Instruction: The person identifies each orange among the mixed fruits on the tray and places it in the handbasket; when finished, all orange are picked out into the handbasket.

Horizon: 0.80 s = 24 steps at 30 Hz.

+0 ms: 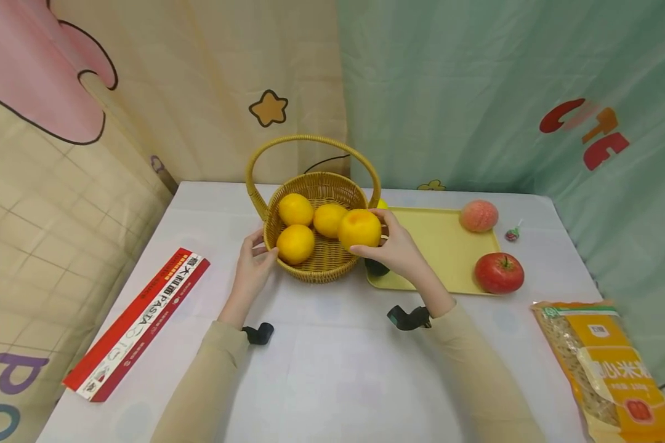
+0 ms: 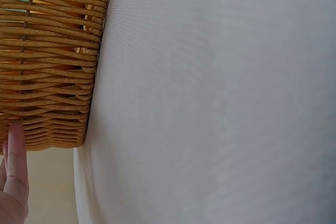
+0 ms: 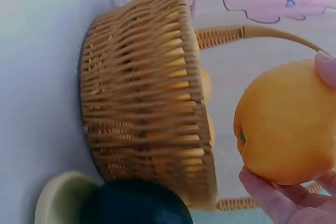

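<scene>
A woven wicker basket point(image 1: 318, 275) with a tall arched handle stands near the back of the table. Inside it lie several oranges point(image 1: 295, 244), yellow-orange and smooth. My left hand point(image 1: 253, 261) grips the basket's left rim, thumb at the edge and fingers against the outer wall; only some fingers show in the left wrist view. Between thumb and fingers, my right hand point(image 1: 394, 246) holds another orange point(image 3: 286, 121) at the basket's right rim. In the right wrist view this orange is above the rim, apart from the basket point(image 3: 147, 93).
Right of the basket lies a yellow tray point(image 1: 438, 246) bearing a dark rounded object point(image 3: 136, 203), partly hidden. A peach point(image 1: 479, 216) and a red apple point(image 1: 499, 272) sit at its right edge, near a small wrapped lollipop point(image 1: 512, 234). A pasta box point(image 1: 138, 323) lies left, a grain bag point(image 1: 609, 369) right.
</scene>
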{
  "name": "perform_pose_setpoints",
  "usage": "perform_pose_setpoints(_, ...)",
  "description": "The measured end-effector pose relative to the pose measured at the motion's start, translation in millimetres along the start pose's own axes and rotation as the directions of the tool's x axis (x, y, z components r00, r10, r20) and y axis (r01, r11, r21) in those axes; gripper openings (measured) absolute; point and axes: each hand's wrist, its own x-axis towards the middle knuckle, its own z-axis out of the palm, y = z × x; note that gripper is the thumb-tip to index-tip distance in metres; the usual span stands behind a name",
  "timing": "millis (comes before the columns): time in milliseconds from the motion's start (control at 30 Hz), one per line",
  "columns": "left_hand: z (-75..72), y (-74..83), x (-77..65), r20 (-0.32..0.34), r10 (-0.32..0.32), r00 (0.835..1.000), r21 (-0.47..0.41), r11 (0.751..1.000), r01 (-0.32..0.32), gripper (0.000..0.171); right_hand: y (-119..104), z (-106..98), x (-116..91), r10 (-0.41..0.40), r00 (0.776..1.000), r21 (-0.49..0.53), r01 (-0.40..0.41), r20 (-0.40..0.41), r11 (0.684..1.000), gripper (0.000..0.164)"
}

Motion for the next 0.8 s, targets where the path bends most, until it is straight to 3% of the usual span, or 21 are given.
perform_pose_setpoints(167, -1.2, -0.2, 0.6, -0.002, 0.004, 1.000, -0.008, 1.000, -0.004, 0.061, -3, 19, 14, -0.024, 0.999, -0.041, 0.025, 0.024, 0.999, 0.090)
perform_pose_setpoints(333, -0.6, -0.6, 0.7, -0.001, 0.007, 1.000, -0.019, 1.000, -0.007, 0.060, 0, 33, 24, -0.046, 0.998, -0.164, 0.051, 0.033, 0.985, 0.091)
perform_pose_setpoints(600, -0.1, -0.8, 0.8, 0.002, 0.002, 1.000, -0.023, 1.000, -0.002, 0.061, 6, 44, 35, -0.104, 0.991, -0.345, 0.126, 0.082, 0.930, 0.086)
perform_pose_setpoints(800, -0.5, 0.0, 0.7, 0.006, -0.005, 1.000, -0.014, 1.000, 0.005, 0.061, 4, 49, 39, -0.098, 0.987, -0.449, 0.146, 0.129, 0.881, 0.085)
